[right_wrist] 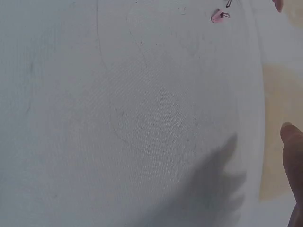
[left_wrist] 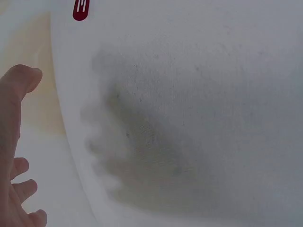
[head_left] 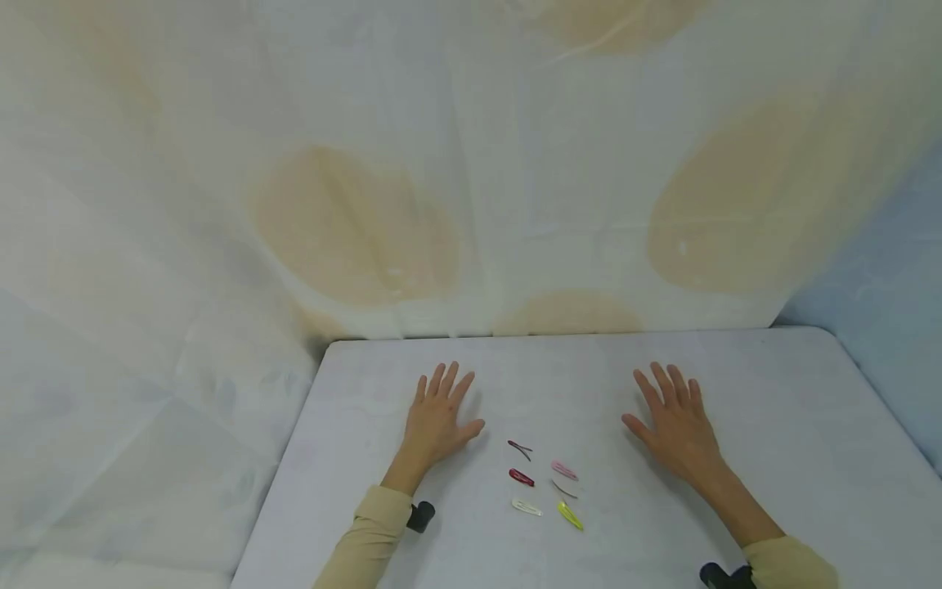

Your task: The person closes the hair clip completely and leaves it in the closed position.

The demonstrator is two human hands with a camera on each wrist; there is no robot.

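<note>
Both hands lie flat on a white table [head_left: 773,393] with fingers spread and straight. My left hand [head_left: 437,413] rests left of centre, my right hand [head_left: 677,421] right of centre; neither holds anything. Between them, nearer me, lie several small hair clips: a dark open one [head_left: 519,447], a red one [head_left: 521,477], a pink one [head_left: 564,469], a thin brownish one [head_left: 564,489], a white one [head_left: 527,507] and a yellow-green one [head_left: 570,515]. The left wrist view shows my fingers [left_wrist: 14,142] and the red clip [left_wrist: 81,9]. The right wrist view catches the pink clip [right_wrist: 218,15].
A pale sheet with large tan patches [head_left: 353,221] hangs behind the table and drapes down its left side. The table's far edge [head_left: 552,337] meets that sheet. A bluish wall [head_left: 883,286] stands at the right. Dark wrist-camera mounts [head_left: 420,516] show by both sleeves.
</note>
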